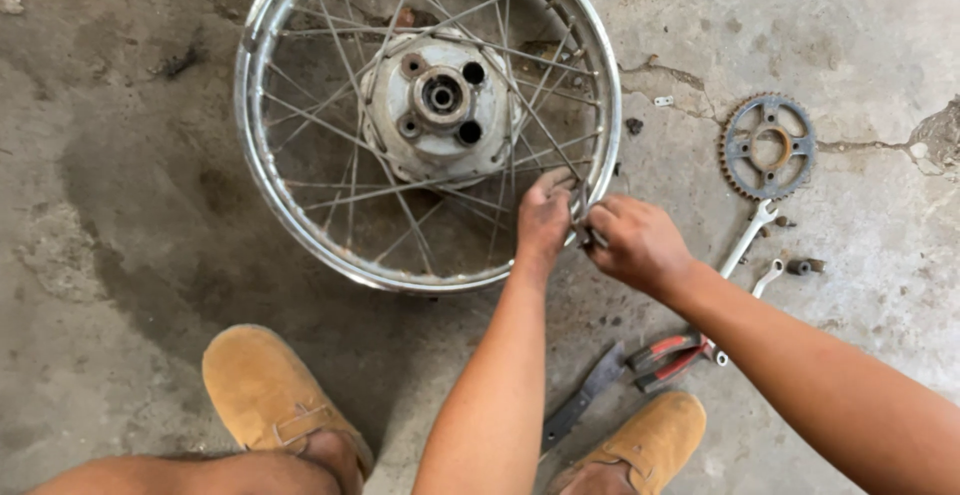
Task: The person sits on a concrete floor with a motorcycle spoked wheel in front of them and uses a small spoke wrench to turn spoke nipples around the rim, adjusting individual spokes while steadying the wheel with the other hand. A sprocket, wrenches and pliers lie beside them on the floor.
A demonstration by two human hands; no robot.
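Spokes pinched at the rim (600, 145): my left hand (543, 220) steadies the wheel (300, 215) flat on the floor, right hand (635, 245) closed around a small tool (barely visible).

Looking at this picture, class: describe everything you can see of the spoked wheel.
The spoked wheel lies flat on the concrete floor. It has a shiny metal rim, thin crossing wire spokes and a dull grey hub with a central bore and round holes. No tyre is fitted. The left hand and right hand both touch its rim at the lower right edge.
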